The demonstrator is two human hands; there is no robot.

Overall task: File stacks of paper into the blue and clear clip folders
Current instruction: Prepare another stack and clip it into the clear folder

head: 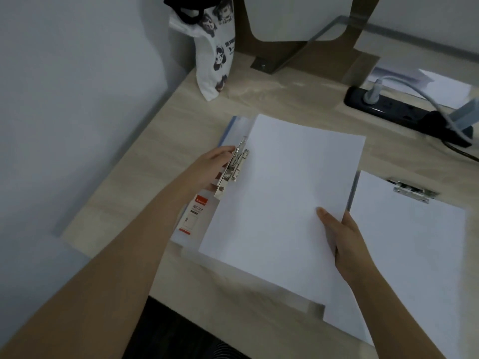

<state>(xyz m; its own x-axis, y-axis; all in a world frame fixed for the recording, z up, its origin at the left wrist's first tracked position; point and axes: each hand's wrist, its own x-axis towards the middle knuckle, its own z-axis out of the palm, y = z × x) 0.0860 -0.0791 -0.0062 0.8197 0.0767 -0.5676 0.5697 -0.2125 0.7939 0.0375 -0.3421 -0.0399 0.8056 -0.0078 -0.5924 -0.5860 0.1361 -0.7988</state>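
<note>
A clear clip folder (pixel 193 226) lies open on the wooden desk, its label showing at the left. A white paper stack (pixel 282 193) lies on it. My left hand (pixel 212 167) grips the raised metal clip (pixel 233 169) at the stack's left edge. My right hand (pixel 342 237) pinches the stack's right edge, thumb on top. To the right lies a second folder (pixel 353 193) with a bluish edge, holding a paper stack (pixel 409 252) under its shut metal clip (pixel 412 193).
A printed tote bag (pixel 215 47) stands at the back left of the desk (pixel 145 182). A black power strip (pixel 404 112) with a grey plug and cable lies at the back right, more paper (pixel 427 81) behind it. A wall runs along the left.
</note>
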